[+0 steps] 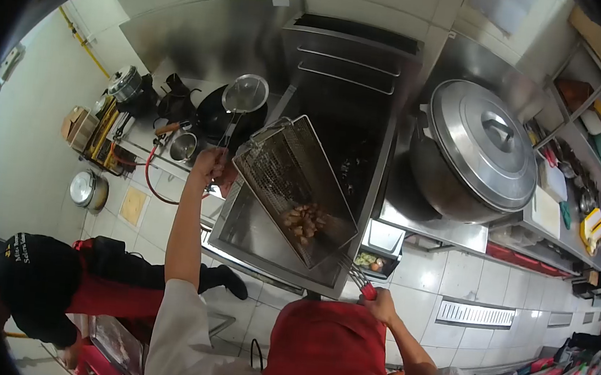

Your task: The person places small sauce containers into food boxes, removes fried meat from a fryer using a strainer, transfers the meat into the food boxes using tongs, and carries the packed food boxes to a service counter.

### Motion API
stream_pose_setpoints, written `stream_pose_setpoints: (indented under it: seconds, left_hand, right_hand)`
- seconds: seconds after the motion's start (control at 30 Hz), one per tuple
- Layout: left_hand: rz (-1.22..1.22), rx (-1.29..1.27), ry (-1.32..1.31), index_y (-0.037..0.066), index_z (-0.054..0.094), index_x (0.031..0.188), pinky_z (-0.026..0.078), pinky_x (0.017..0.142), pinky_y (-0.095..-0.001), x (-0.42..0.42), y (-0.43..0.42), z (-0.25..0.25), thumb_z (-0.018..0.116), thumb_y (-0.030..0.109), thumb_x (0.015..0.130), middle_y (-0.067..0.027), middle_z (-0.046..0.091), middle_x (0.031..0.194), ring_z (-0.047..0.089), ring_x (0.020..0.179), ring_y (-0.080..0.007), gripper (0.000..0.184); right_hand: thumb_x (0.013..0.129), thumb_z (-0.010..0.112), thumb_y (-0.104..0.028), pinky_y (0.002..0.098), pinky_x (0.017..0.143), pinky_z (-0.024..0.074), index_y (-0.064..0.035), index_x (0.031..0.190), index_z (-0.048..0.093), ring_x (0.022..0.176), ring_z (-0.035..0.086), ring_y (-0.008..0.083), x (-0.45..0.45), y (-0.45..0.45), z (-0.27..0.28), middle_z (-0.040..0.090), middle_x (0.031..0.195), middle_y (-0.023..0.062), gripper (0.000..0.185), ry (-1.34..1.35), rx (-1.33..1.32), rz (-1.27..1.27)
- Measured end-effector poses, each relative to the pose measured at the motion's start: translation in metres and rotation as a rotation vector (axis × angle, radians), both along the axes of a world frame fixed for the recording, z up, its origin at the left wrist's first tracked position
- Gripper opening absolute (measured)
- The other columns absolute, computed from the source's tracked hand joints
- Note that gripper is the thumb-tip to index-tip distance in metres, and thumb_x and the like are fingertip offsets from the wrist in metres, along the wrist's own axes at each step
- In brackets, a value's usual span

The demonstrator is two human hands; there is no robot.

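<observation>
My left hand is closed round the handle of a round mesh skimmer, whose bowl is raised beside the fryer. With my right hand I grip the red handle of a wire fryer basket. The basket is tilted above the deep fryer, overlapping its dark oil well and steel ledge. Small browned food pieces lie together in the end of the basket closer to me. Skimmer and basket appear apart, though the skimmer's handle passes close to the basket's far left corner.
A large lidded pot stands right of the fryer. On the left are a black wok, a small metal pot and a red hose. A person in black bends at lower left. Shelves with utensils line the right.
</observation>
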State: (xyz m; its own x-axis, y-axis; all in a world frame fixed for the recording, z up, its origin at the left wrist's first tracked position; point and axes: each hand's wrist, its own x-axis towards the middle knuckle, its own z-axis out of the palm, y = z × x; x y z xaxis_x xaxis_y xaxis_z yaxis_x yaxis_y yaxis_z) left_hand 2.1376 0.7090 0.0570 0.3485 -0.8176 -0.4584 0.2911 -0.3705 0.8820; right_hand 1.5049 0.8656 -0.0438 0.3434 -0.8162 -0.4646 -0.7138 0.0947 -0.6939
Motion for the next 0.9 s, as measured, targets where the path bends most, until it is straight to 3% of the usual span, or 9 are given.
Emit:
stream_pose_setpoints:
  seconds: [0.07,0.17,0.43,0.57,0.6,0.7,0.77,0.8,0.9]
  left_hand:
    - [-0.054,-0.064,0.1,0.004,0.063,0.11,0.024,0.037,-0.0242,-0.004,0.013,0.004,0.047,0.02,0.106,-0.0017,0.054,0.065,0.038,0.041,-0.0084,0.023]
    - [0.07,-0.028,0.014,0.002,0.062,0.111,0.027,0.036,-0.024,-0.029,0.02,0.027,0.048,0.019,0.105,-0.002,0.054,0.065,0.04,0.041,-0.0086,0.024]
    - [0.04,-0.062,-0.064,0.0,0.063,0.119,0.03,0.037,-0.0245,-0.094,0.083,0.047,0.05,0.02,0.103,-0.0042,0.054,0.065,0.042,0.043,-0.009,0.029]
    - [0.168,0.013,-0.273,0.004,0.062,0.111,0.027,0.038,-0.0264,-0.166,0.138,0.062,0.048,0.022,0.104,-0.0062,0.053,0.067,0.039,0.043,-0.0113,0.024]
    - [0.193,0.052,-0.3,0.003,0.062,0.109,0.028,0.038,-0.0275,-0.181,0.156,0.057,0.047,0.024,0.105,-0.0061,0.053,0.067,0.039,0.044,-0.0117,0.026]
    - [0.382,0.142,-0.301,0.005,0.062,0.111,0.028,0.037,-0.0293,-0.22,0.201,0.037,0.045,0.026,0.105,-0.0044,0.053,0.066,0.04,0.043,-0.0114,0.028]
    - [0.382,-0.044,-0.373,0.001,0.059,0.114,0.024,0.037,-0.0268,-0.245,0.237,0.003,0.047,0.029,0.106,-0.0013,0.05,0.065,0.036,0.043,-0.008,0.031]
    - [0.374,-0.001,-0.409,0.003,0.059,0.113,0.024,0.037,-0.0264,-0.282,0.246,0.028,0.048,0.03,0.104,0.0002,0.05,0.065,0.038,0.043,-0.0078,0.031]
    - [0.429,-0.001,-0.259,0.003,0.062,0.118,0.029,0.035,-0.0279,-0.335,0.281,0.004,0.043,0.028,0.106,-0.0011,0.05,0.06,0.039,0.039,-0.011,0.033]
  right_hand:
    - [0.079,0.074,-0.028,0.0443,0.061,0.0491,0.0034,0.073,0.065,0.057,0.059,0.024,-0.006,0.002,-0.012,0.062,0.064,0.0221,0.033,-0.012,0.038,0.022]
    - [0.081,0.074,-0.028,0.0423,0.058,0.0474,0.0016,0.069,0.063,0.055,0.055,0.0181,-0.016,0.008,-0.009,0.06,0.058,0.0131,0.034,-0.101,-0.065,-0.021]
    - [0.082,0.076,-0.023,0.0378,0.055,0.0463,-0.0004,0.069,0.061,0.056,0.058,0.0161,-0.049,-0.049,-0.036,0.06,0.059,0.0072,0.03,-0.109,0.053,0.275]
    - [0.095,0.072,-0.021,0.0359,0.05,0.0469,-0.0017,0.084,0.062,0.051,0.059,0.0162,-0.058,-0.086,0.055,0.064,0.065,0.0067,0.024,-0.484,0.483,0.486]
    - [0.1,0.067,-0.02,0.032,0.045,0.0419,-0.0049,0.096,0.056,0.048,0.052,0.0124,-0.064,-0.096,0.06,0.056,0.064,0.0022,0.019,-0.498,0.526,0.565]
    - [0.099,0.069,-0.022,0.0273,0.04,0.0322,-0.0057,0.093,0.052,0.045,0.04,0.0087,-0.071,-0.126,0.12,0.045,0.061,-0.0001,0.024,-0.697,0.98,0.3]
    - [0.102,0.064,-0.024,0.0256,0.04,0.0284,-0.0085,0.094,0.047,0.046,0.035,0.0073,-0.08,-0.134,0.143,0.039,0.061,-0.0011,0.024,-0.698,0.894,0.397]
    - [0.103,0.063,-0.024,0.0257,0.041,0.0295,-0.009,0.095,0.046,0.046,0.035,0.0078,-0.086,-0.141,0.151,0.039,0.061,-0.0008,0.024,-0.709,0.881,0.434]
    - [0.105,0.06,-0.025,0.0269,0.041,0.0328,-0.0085,0.099,0.046,0.046,0.037,0.0089,-0.094,-0.159,0.162,0.039,0.063,-0.0008,0.023,-0.667,0.827,0.489]
